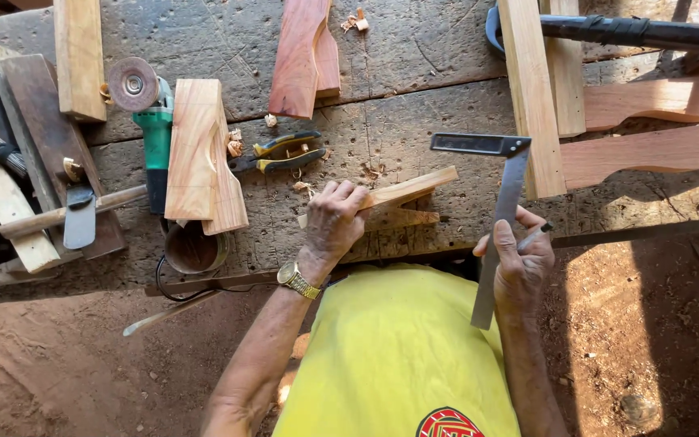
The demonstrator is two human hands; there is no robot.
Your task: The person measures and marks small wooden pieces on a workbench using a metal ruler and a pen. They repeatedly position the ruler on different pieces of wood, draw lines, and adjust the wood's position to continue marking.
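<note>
My left hand (336,217), with a gold watch on its wrist, grips a narrow light wooden stick (410,189) that lies across the grey workbench (414,105) and points up to the right. A second short wood piece (404,218) lies just under the stick. My right hand (522,260) holds a metal try square (502,202) by its long blade, the dark stock at the top, and also pinches a pencil (537,235) between its fingers. The square stands just right of the stick's far end.
A green angle grinder (149,121) with a round sanding disc lies at left beside shaped wood blocks (201,158). Pliers (278,154) sit mid-bench, a reddish carved piece (305,53) above. Curved wooden parts (649,150) and planks lie right. A hammer (66,214) and scraps crowd the left. Red dirt floor below.
</note>
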